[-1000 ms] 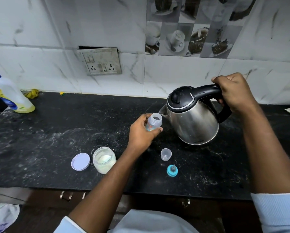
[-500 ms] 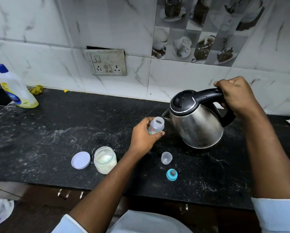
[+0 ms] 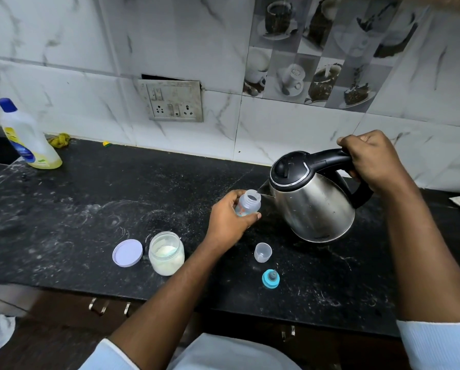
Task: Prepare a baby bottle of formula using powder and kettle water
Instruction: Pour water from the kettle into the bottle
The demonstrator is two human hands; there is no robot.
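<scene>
Baby bottle (image 3: 247, 205) has no cap on. Your left hand (image 3: 227, 222) grips its body and holds it above counter (image 3: 90, 196), mouth just at spout (image 3: 263, 189) of kettle (image 3: 314, 198). Your right hand (image 3: 373, 161) is clenched round kettle handle, kettle tipped toward bottle. Whether water runs, cannot tell.

Tip slowly, hold bottle steady, spout over mouth – hot water is near your fingers.

On black speckled counter: powder jar (image 3: 166, 253), its lid (image 3: 127, 253), clear cap (image 3: 262, 252), teal nipple ring (image 3: 270, 278). Far left – detergent bottle (image 3: 28, 137). Behind, marble tiles and socket plate (image 3: 174, 101).

Dim, even indoor light; wide-angle bending at edges.
</scene>
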